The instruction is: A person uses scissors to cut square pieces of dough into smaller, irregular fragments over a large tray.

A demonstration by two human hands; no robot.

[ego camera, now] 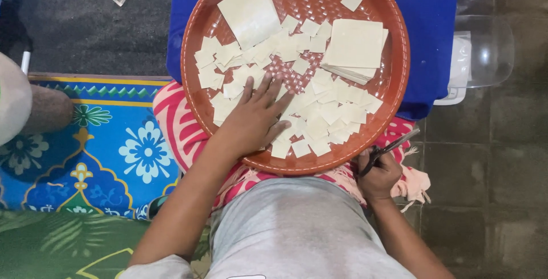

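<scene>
left hand (255, 120): flat, fingers spread, gripping nothing, resting on cut squares (319, 113) in the round tray (394, 79)
right hand (379, 175): clenched round scissors (388, 151) at tray's edge
tip: keep that palm light so squares don't crease

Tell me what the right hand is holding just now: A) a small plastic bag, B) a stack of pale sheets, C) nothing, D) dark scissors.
D: the right hand grips dark scissors just outside the rim of the round brown tray, while the left hand lies flat on the cut pale squares.
</scene>
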